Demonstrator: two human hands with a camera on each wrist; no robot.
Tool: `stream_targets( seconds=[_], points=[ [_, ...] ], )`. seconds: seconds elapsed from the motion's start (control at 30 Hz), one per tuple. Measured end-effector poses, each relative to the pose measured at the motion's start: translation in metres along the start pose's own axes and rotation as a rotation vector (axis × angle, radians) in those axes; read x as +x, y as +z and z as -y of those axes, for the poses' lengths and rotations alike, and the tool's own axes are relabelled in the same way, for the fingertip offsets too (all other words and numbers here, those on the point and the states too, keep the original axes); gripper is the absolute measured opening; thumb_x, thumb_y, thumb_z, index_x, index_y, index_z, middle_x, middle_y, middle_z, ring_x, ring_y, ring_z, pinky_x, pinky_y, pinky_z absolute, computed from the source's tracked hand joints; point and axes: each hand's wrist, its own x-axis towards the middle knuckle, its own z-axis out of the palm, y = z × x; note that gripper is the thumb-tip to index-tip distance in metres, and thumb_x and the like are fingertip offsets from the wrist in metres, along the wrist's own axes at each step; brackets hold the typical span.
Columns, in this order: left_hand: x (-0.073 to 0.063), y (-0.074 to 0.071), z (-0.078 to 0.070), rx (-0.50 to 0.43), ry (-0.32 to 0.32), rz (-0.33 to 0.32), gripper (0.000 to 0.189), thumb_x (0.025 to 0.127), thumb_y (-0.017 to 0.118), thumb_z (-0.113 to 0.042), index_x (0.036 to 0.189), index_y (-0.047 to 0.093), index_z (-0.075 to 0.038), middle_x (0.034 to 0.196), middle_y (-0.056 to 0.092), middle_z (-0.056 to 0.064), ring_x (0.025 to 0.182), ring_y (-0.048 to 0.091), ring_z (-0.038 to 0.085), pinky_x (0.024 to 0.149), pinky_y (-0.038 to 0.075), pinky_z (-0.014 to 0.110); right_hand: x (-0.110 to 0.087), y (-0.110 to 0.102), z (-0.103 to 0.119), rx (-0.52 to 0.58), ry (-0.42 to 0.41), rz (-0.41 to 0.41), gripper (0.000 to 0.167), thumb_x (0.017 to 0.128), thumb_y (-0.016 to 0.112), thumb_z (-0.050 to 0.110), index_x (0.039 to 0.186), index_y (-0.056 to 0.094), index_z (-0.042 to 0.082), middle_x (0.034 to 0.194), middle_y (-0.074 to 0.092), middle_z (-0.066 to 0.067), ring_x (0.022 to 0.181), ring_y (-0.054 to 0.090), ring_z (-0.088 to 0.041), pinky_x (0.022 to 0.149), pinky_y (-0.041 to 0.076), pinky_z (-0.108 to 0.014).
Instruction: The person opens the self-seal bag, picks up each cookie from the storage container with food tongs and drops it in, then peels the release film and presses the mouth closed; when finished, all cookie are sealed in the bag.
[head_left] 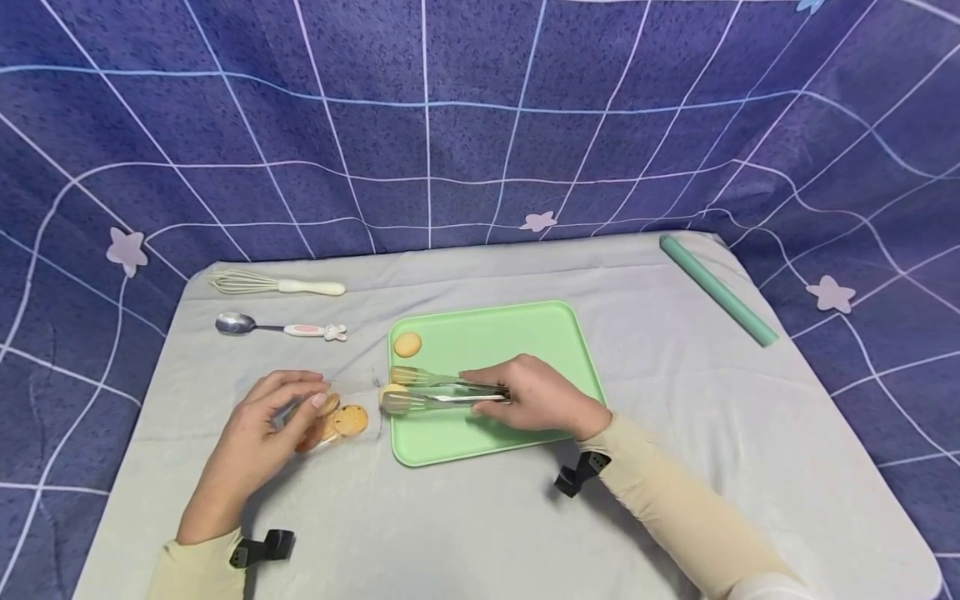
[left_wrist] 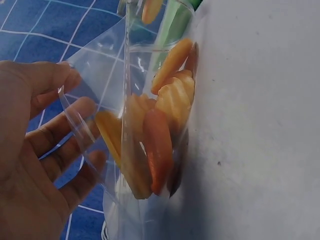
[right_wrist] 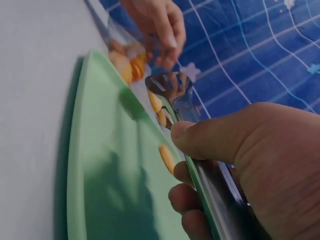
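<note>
My left hand (head_left: pixel 258 429) pinches the edge of a clear plastic bag (left_wrist: pixel 100 65) left of the tray. Several cookies (left_wrist: pixel 160 150) lie inside the bag, some round and speckled on top. My right hand (head_left: pixel 536 392) grips metal tongs (head_left: pixel 442 402) over the light green tray (head_left: pixel 495 442). The slotted tips of the tongs point left toward the bag, with a round cookie (head_left: pixel 390 393) at them near the tray's left rim. Another cookie (head_left: pixel 407 345) lies in the tray's upper left corner.
A white whisk (head_left: pixel 311 287) and a spoon (head_left: pixel 303 330) with a rabbit-ended handle lie at the table's back left. At the right back lies a green rod (head_left: pixel 718 290). A grey-white cloth covers the table (head_left: pixel 675 400); a blue gridded curtain (head_left: pixel 465 142) hangs behind.
</note>
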Motion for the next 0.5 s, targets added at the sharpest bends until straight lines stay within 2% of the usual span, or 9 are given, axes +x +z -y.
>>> stream_targets(
  seconds=[0.07,0.17,0.5],
  points=[
    [0.000,-0.001,0.000,-0.003,0.001,0.000,0.017,0.095,0.074,-0.008,0.111,0.077,-0.014,0.118,0.066,-0.001,0.114,0.056,0.019,0.096,0.033,0.012,0.010,0.006,0.004,-0.005,-0.028,0.016,0.043,0.093,0.077,0.026,0.133,0.068,0.012,0.103,0.074,0.008,0.054,0.039,0.001,0.054,0.039,-0.021],
    [-0.001,-0.001,-0.001,-0.004,0.008,-0.003,0.017,0.094,0.074,-0.007,0.110,0.077,-0.013,0.118,0.066,-0.001,0.113,0.056,0.018,0.096,0.033,0.013,0.024,0.015,0.010,-0.024,-0.053,0.044,0.043,0.094,0.076,0.028,0.132,0.069,0.012,0.110,0.074,0.004,0.053,0.038,0.002,0.055,0.040,-0.020],
    [-0.003,-0.002,-0.004,0.025,0.036,-0.004,0.018,0.093,0.076,-0.006,0.110,0.077,-0.013,0.120,0.065,-0.001,0.116,0.055,0.020,0.099,0.032,0.014,0.058,0.029,0.022,0.006,-0.083,0.094,0.044,0.091,0.078,0.027,0.132,0.069,0.016,0.101,0.073,0.010,0.059,0.044,0.000,0.059,0.042,-0.020]
  ],
)
